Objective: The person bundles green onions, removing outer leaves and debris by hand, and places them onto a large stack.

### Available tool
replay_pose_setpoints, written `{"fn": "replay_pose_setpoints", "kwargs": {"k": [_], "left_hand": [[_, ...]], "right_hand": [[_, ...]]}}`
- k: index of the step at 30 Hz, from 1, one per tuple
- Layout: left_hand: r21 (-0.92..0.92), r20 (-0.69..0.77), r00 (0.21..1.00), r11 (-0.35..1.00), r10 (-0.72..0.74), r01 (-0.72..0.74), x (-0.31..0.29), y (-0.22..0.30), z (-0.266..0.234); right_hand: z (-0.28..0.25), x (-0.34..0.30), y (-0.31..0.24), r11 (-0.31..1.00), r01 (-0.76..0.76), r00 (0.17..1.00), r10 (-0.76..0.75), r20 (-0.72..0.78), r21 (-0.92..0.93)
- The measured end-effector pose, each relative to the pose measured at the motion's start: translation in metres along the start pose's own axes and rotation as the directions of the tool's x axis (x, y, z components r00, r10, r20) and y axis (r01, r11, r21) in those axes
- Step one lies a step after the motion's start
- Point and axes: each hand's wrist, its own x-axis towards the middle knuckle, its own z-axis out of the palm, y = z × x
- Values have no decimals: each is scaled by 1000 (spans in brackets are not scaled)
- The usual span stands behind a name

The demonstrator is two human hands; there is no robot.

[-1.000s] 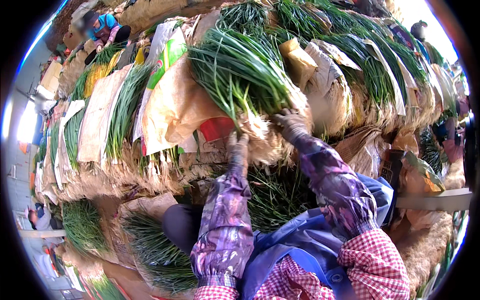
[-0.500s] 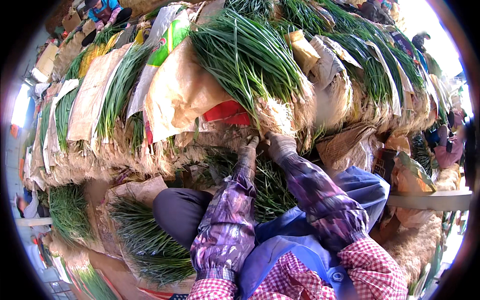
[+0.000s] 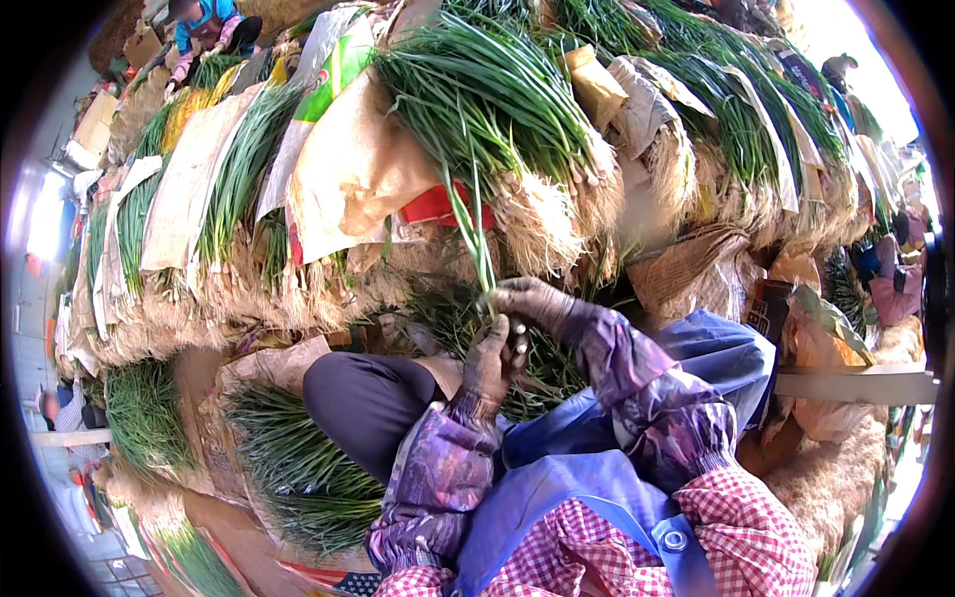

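Head view: leafy green bundles [image 3: 487, 95] and tan sacking [image 3: 343, 189] heap up ahead of you. Your right hand [image 3: 535, 300] pinches a few loose stalks [image 3: 480, 261] before the heap; your left hand [image 3: 487, 363] curls by their lower ends, can't tell if gripping.

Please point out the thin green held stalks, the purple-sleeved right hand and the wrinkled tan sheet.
Thin green held stalks [image 3: 480, 251], head view: their middle stretch.
Purple-sleeved right hand [image 3: 531, 301], head view: its back.
Wrinkled tan sheet [image 3: 343, 179], head view: its broad middle.

You face white glare [image 3: 846, 30] at 2 o'clock and a smaller bright patch [image 3: 47, 224] near 9 o'clock. A pale bar [image 3: 856, 387] crosses just past 3.
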Motion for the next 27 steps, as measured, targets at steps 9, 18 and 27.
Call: {"fn": "replay_pose_setpoints", "kwargs": {"k": [9, 18, 27], "left_hand": [[166, -199, 797, 822, 570, -546, -24, 20, 7], [131, 87, 972, 965, 216, -226, 43, 17, 3], [202, -155, 967, 965, 201, -168, 33, 7, 16]], "right_hand": [[-38, 6, 29, -168, -110, 991, 58, -121, -980], [-53, 54, -116, 189, -108, 524, -824, -218, -976], [-12, -8, -7, 421, 171, 907, -420, -24, -891]]}}
